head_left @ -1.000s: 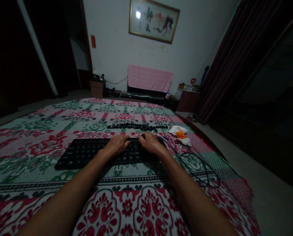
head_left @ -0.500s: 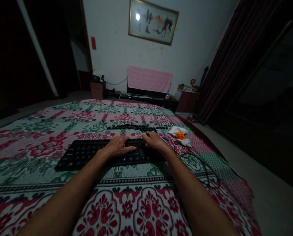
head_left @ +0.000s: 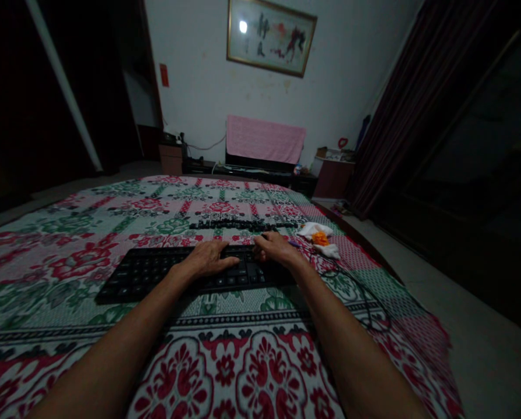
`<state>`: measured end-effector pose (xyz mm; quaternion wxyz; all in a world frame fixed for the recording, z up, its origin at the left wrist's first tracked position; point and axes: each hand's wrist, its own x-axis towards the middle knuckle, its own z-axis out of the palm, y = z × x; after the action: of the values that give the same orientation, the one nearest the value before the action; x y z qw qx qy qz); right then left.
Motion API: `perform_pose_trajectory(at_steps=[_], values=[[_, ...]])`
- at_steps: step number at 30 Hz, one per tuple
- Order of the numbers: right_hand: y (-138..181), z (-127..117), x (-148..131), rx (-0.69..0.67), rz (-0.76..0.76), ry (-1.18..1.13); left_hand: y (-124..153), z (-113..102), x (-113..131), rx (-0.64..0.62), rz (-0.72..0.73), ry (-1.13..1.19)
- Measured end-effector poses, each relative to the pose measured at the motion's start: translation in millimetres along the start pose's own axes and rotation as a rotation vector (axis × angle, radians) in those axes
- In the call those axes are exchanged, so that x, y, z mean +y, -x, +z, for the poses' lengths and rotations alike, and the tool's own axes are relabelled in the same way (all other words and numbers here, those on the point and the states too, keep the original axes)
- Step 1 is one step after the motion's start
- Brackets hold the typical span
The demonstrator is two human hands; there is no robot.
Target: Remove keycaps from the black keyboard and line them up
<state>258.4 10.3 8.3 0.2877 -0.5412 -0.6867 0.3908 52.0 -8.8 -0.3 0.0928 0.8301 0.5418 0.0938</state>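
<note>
A black keyboard lies across the patterned bedspread before me. My left hand rests on the middle of it, fingers flat and thumb spread to the right. Over the keyboard's right part, my right hand is closed with its fingers curled in; a small dark bit shows by the index finger, too dim to name. A thin purple item pokes out beside that hand, and whether it is held cannot be told. Just beyond the keyboard, several loose black keycaps lie in a long row.
Right of the keyboard sit a white cloth with an orange part and a looped black cable. The bedspread drops off at the right edge. Farther away, a pink towel covers a screen on a low stand against the wall.
My right hand has shifted and turned slightly above the keyboard's right part, staying closed. My left hand keeps its place, and the view has moved very little.
</note>
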Motion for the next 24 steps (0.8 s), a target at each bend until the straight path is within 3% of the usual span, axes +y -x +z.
perform_pose_trajectory(at_steps=[11,24], values=[[24,20,-38,0.087,-0.301,0.771,-2,6,-4,0.031,0.021,-0.007],[29,16,-44,0.080,-0.312,0.778,-3,3,-5,0.015,0.032,-0.009]])
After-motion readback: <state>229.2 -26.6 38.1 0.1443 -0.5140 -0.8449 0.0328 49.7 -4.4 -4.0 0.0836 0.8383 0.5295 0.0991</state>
